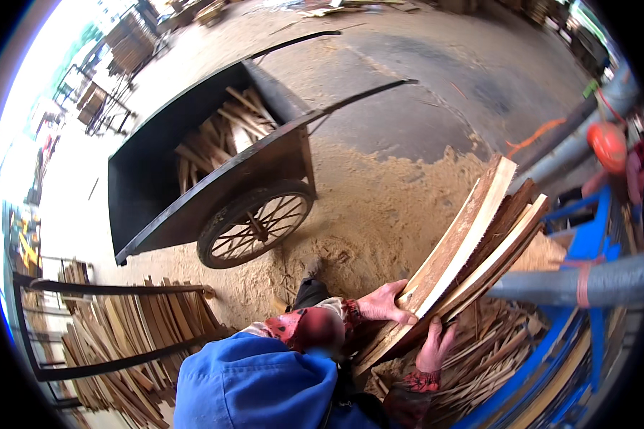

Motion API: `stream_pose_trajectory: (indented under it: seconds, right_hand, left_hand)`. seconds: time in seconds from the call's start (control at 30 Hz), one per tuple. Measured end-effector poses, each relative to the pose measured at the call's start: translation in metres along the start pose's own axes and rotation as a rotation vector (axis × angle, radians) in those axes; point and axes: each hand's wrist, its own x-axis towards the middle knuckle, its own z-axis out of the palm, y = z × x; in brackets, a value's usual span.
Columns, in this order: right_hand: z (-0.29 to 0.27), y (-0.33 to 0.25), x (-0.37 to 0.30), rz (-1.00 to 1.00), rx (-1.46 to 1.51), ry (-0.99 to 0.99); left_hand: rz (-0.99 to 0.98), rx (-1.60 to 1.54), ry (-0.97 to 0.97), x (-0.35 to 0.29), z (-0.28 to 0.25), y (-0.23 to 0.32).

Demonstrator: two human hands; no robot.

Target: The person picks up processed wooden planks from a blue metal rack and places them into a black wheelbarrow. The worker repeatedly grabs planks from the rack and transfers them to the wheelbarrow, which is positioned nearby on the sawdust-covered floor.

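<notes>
Several pale, rough brown-backed wood strips (468,247); left hand (383,302), right hand (434,349) both curled closed around them.

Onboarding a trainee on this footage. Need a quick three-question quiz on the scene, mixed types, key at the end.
1. What do the left hand and right hand hold together?
2. True or false: wood pieces lie inside the handcart.
3. Where in the picture is the slat stack with the black metal rack?
a) lower left
b) upper right
c) lower right

Key:
1. Bark-edged wooden slats.
2. True.
3. a
</notes>
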Motion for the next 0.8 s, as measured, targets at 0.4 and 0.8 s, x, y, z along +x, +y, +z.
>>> stream_pose_trajectory:
  seconds: [0.4, 0.8]
  right_hand:
    - [0.308, -0.067, 0.069, -0.122, -0.178, -0.653]
    - [0.707, -0.221, -0.019, -0.322, -0.011, -1.521]
  left_hand:
    - [0.039, -0.342, 0.636, -0.109, -0.25, 0.002]
    - [0.415, -0.731, 1.078, -0.371, -0.552, 0.068]
